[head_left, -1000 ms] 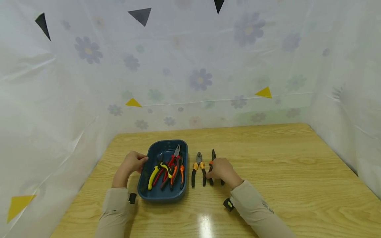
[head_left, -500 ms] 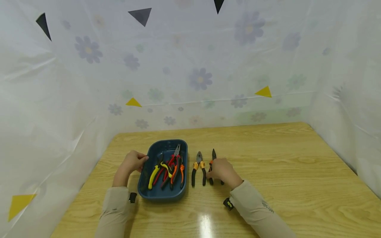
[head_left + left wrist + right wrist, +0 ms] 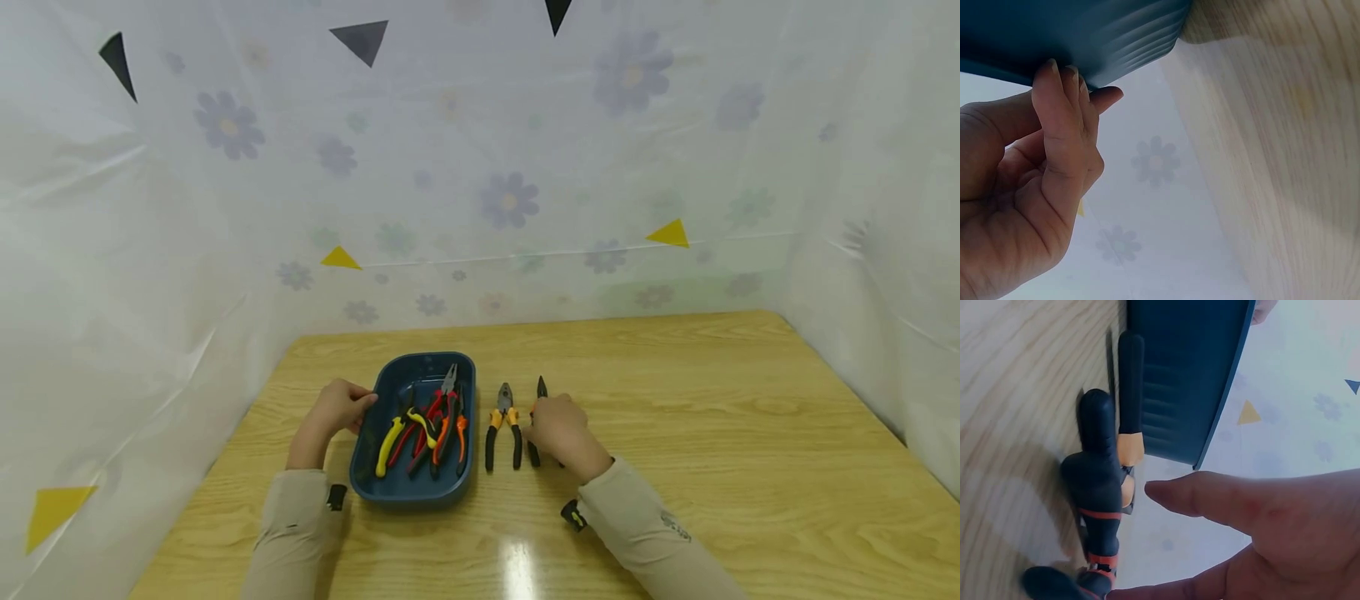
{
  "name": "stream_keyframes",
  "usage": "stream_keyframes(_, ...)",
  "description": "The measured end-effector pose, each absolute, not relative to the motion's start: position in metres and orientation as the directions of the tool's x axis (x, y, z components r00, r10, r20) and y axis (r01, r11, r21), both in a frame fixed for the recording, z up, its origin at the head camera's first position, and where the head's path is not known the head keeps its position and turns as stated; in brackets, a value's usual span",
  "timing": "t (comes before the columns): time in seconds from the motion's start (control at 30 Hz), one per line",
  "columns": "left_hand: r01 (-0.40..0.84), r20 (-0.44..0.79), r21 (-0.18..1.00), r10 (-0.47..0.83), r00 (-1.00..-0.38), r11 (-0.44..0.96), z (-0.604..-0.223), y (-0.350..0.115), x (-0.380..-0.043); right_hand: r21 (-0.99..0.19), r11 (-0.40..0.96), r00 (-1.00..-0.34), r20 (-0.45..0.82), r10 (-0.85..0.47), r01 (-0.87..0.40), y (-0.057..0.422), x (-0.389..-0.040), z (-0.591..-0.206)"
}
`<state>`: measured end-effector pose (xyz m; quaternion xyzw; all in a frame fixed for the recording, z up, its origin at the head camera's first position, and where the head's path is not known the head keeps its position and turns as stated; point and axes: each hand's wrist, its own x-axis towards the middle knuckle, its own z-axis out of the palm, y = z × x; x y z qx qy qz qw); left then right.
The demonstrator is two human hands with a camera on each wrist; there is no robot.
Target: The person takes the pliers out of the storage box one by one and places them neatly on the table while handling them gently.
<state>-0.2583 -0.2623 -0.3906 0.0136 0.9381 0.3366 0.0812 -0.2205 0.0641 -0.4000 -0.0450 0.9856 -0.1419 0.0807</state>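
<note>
My left hand (image 3: 337, 412) grips the left rim of a dark blue tray (image 3: 412, 496). In the left wrist view, its fingertips (image 3: 1052, 70) meet the tray's outer wall. Several pliers with yellow, red and orange handles, such as the yellow-handled pliers (image 3: 387, 448), lie inside. Over black-and-orange long-nose pliers (image 3: 542, 387) on the table is my right hand (image 3: 561, 429), covering their middle. The right wrist view has its thumb (image 3: 1175, 494) apart from the pliers and a finger at their pivot. Just left lie black-and-yellow-orange pliers (image 3: 506, 398), handles spread, between tray and right hand.
A wooden table (image 3: 675, 400) lies under everything, extending right of the pliers. White flower-print sheeting (image 3: 510, 167) stands behind it and along both sides. Each wrist bears a black band, such as the right wrist band (image 3: 574, 515).
The view has shifted slightly. My right hand has moved a little over the long-nose pliers, covering more of their orange part. The left hand and tray stay as they were.
</note>
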Motion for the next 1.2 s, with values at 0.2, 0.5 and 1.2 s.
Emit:
stream_keyframes(0.2, -0.028, -0.142, 0.634, 0.081, -0.987, 0.773, -0.390, -0.263, -0.259, -0.326, 0.940, -0.988, -0.082, -0.128, -0.095, 0.055, -0.221, -0.393)
stream_keyframes(0.5, -0.059, -0.163, 0.646, 0.062, -0.985, 0.761, -0.389, -0.261, -0.258, -0.511, 0.835, -0.979, 0.085, -0.188, -0.205, 0.035, -0.224, -0.384)
stream_keyframes(1.2, -0.046, -0.158, 0.647, 0.075, -0.985, 0.761, -0.388, -0.262, -0.258, -0.594, 0.727, -0.934, 0.136, -0.331, -0.344, -0.022, -0.218, -0.376)
